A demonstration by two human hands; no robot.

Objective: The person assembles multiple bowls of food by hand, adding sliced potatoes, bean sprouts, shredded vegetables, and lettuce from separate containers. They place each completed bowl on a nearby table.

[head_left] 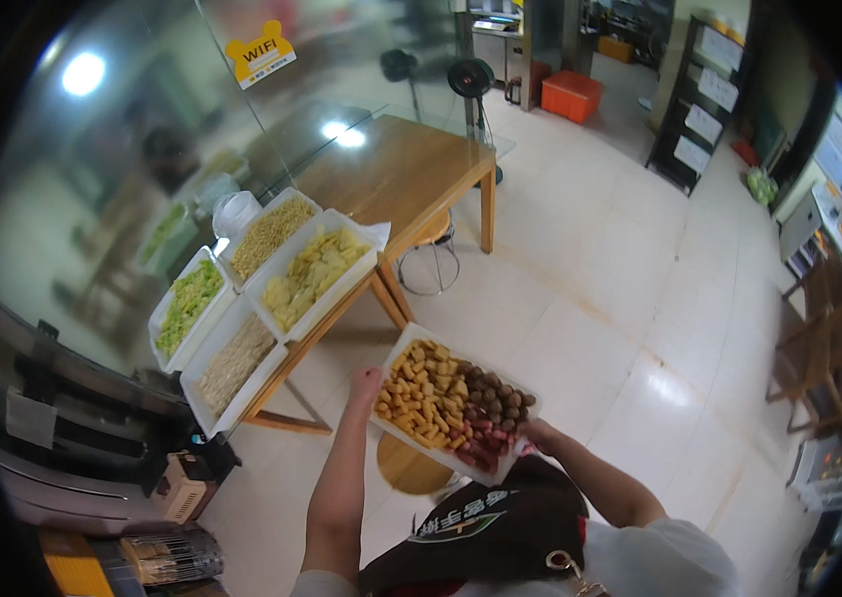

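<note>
A pale tiled floor (pixel 590 269) is bordered on the left by a glass wall (pixel 142 90), beside which white tubs (pixel 336 301) of cut food are grouped on a wooden table (pixel 391 159). Out over the floor, in front of the body and clear of the table, a white tray (pixel 413 333) is held between two hands. Its long axis is slanted from upper left to lower right, and each short end is taken by one hand: the left end by the left hand (pixel 366 385), the right end by the right hand (pixel 538 435). Both hands are closed on the tray, though the fingers of the right are mostly hidden. The tubs are placed to the left of the tray and farther from the body, so that the left hand is the nearer of the two to them; the right hand is kept closer to the apron (pixel 461 522), near which the tray's near edge is held. Below that edge a round stool (pixel 416 473) is partly covered from view. The tray is shallow, rectangular and well filled: its left half is heaped with short tan pieces (pixel 416 388), its far right corner is packed with round brown balls (pixel 495 393), and its near right corner is occupied by glossy red pieces (pixel 485 443). The three heaps are laid touching, with no divider seen between them.
</note>
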